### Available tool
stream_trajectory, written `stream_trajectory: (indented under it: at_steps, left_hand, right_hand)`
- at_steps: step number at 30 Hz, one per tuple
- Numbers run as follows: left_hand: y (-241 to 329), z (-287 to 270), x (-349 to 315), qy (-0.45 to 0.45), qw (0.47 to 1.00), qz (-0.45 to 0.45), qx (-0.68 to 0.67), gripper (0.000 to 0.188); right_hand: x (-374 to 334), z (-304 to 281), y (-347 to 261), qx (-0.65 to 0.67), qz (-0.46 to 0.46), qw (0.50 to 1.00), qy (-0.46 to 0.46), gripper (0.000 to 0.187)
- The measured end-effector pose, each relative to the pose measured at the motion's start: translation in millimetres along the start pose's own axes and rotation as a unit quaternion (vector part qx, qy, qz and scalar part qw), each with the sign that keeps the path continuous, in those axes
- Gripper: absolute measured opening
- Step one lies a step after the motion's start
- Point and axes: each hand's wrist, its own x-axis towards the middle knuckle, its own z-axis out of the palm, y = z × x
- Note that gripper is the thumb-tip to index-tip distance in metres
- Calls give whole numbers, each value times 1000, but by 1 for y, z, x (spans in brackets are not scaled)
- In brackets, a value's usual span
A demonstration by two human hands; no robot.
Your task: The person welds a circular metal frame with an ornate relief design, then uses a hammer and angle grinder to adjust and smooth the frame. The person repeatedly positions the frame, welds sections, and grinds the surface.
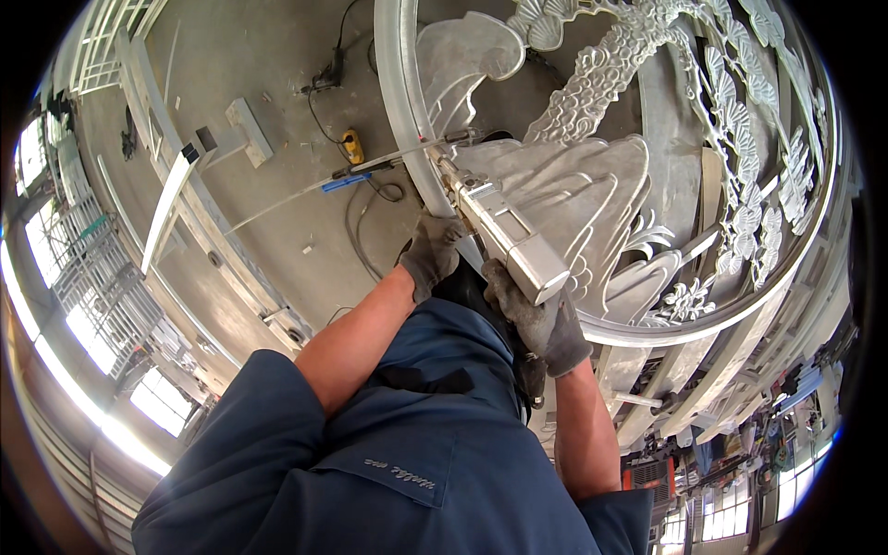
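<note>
Both my hands wear grey work gloves. My right hand [541,319] is closed around the near end of a long, box-shaped silver metal piece [511,242]. That piece has a rectangular recess in its upper face and a thinner, rod-like far end. It lies slantwise over the rim of a large metal ring [400,92]. To its left, my left hand [432,254] has its fingers curled over the ring's rim; their tips are partly hidden. Inside the ring, right beside the piece, is a silver wing-shaped metal ornament [564,190] with raised lines.
Scroll, shell and flower castings [740,176] fill the ring, which rests on metal beams [671,379]. On the concrete floor at left lie a yellow tool [351,146], a blue bar-shaped object [347,182] and black cables [356,236]. Farther left stands a metal frame [199,213].
</note>
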Motion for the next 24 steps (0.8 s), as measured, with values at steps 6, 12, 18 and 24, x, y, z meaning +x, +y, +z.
stream_trajectory:
  at_steps: [6, 12, 18, 24]
  left_hand:
    - [-32, -20, 5, 37, 993, -26, -111, 19]
    - [6, 4, 0, 53, 979, -98, -173, 38]
    - [-17, -10, 5, 13, 989, -38, -145, 7]
    - [-16, -9, 5, 7, 989, -43, -138, 9]
  right_hand:
    - [-5, 9, 8, -35, 10, 999, 39, 27]
    - [-3, 9, 1, -47, 11, 998, 36, 29]
    - [-5, 10, 2, -16, 14, 999, 29, 26]
    - [-7, 10, -2, 5, 40, 999, 30, 32]
